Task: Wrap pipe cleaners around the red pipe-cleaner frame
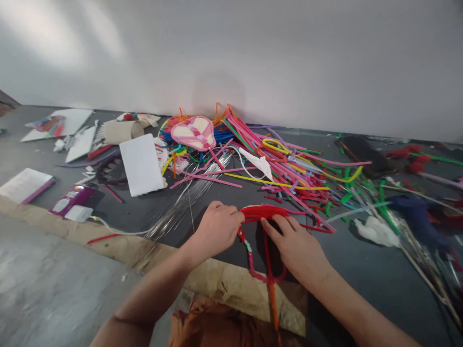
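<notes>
Red strands [263, 212]: level between our two hands, over the dark table [347, 260].
Left hand [219, 226]: our fingers pinch their left end.
Right hand [300, 248]: our fingertips touch their lower edge; grip unclear.

No lettering or number is legible; the pale marks on the purple device [74, 197] at the frame's left are blurred.

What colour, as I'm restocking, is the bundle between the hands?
The bundle is bright red; the head view, the only one, shows it best.
</notes>
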The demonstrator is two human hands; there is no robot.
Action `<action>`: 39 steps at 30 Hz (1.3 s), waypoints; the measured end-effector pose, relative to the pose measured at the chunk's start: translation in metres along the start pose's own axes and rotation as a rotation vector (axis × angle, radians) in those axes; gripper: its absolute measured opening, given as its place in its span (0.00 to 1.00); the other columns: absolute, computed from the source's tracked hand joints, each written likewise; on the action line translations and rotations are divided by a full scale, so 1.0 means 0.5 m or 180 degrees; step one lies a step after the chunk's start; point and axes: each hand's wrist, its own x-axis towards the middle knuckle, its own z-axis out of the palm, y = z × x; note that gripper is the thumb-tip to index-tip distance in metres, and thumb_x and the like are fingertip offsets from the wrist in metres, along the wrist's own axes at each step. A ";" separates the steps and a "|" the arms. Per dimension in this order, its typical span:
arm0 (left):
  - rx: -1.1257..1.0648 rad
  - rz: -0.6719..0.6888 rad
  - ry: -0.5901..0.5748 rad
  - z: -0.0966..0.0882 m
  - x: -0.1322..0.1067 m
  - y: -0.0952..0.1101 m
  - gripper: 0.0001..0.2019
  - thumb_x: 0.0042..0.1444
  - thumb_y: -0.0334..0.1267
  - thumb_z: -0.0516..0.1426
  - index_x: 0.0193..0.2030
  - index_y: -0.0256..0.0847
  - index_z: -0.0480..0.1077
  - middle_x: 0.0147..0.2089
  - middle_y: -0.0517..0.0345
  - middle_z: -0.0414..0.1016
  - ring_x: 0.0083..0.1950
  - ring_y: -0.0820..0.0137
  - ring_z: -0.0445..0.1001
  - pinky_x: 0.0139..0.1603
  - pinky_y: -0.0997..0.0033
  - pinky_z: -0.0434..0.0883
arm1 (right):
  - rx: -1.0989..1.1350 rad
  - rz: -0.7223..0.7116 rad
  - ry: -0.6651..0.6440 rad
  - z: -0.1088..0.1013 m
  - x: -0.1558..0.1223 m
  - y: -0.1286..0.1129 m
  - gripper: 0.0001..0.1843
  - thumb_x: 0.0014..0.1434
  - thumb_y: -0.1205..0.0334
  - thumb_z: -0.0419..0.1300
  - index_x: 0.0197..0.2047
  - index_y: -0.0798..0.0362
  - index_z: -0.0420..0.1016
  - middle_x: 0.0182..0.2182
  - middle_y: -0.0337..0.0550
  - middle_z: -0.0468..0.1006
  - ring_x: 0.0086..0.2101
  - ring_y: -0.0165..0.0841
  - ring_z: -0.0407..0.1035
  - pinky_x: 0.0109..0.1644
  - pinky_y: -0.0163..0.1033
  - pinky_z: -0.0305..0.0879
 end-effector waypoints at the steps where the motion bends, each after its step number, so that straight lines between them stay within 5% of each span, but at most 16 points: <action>1: -0.0033 0.0012 -0.0023 -0.001 0.000 -0.001 0.09 0.59 0.31 0.49 0.36 0.41 0.70 0.34 0.58 0.73 0.36 0.68 0.71 0.43 0.63 0.59 | -0.0002 -0.0005 0.0002 0.000 0.000 0.000 0.29 0.52 0.77 0.55 0.57 0.51 0.68 0.47 0.50 0.72 0.44 0.41 0.65 0.43 0.40 0.70; 7: -0.0029 -0.0141 0.0061 0.006 0.004 -0.005 0.11 0.59 0.30 0.47 0.41 0.41 0.71 0.34 0.56 0.74 0.38 0.67 0.72 0.45 0.63 0.60 | -0.0043 0.0020 0.0062 0.004 -0.001 -0.002 0.27 0.53 0.75 0.56 0.56 0.51 0.69 0.47 0.49 0.73 0.44 0.41 0.65 0.44 0.41 0.70; 26: -0.0521 -0.0497 -0.0139 -0.004 0.004 -0.045 0.05 0.53 0.33 0.54 0.32 0.44 0.72 0.33 0.64 0.75 0.34 0.71 0.72 0.35 0.72 0.61 | -0.0048 0.0097 -0.0061 -0.007 0.002 -0.011 0.28 0.54 0.76 0.54 0.57 0.51 0.68 0.47 0.52 0.73 0.45 0.42 0.65 0.42 0.41 0.70; 30: -0.0451 -0.0418 0.0060 0.003 -0.008 -0.029 0.10 0.57 0.32 0.51 0.40 0.45 0.72 0.36 0.62 0.76 0.38 0.71 0.73 0.37 0.72 0.63 | 0.0010 0.0112 -0.0093 -0.009 0.003 -0.011 0.26 0.55 0.74 0.53 0.58 0.52 0.68 0.47 0.51 0.73 0.45 0.41 0.65 0.42 0.41 0.69; 39: -0.0034 -0.0263 0.0492 0.041 -0.046 -0.004 0.14 0.59 0.27 0.48 0.41 0.41 0.74 0.37 0.54 0.75 0.40 0.68 0.71 0.42 0.67 0.66 | 0.0083 0.0147 0.0007 -0.009 0.002 -0.012 0.24 0.56 0.74 0.53 0.57 0.52 0.68 0.46 0.51 0.73 0.44 0.40 0.65 0.42 0.41 0.69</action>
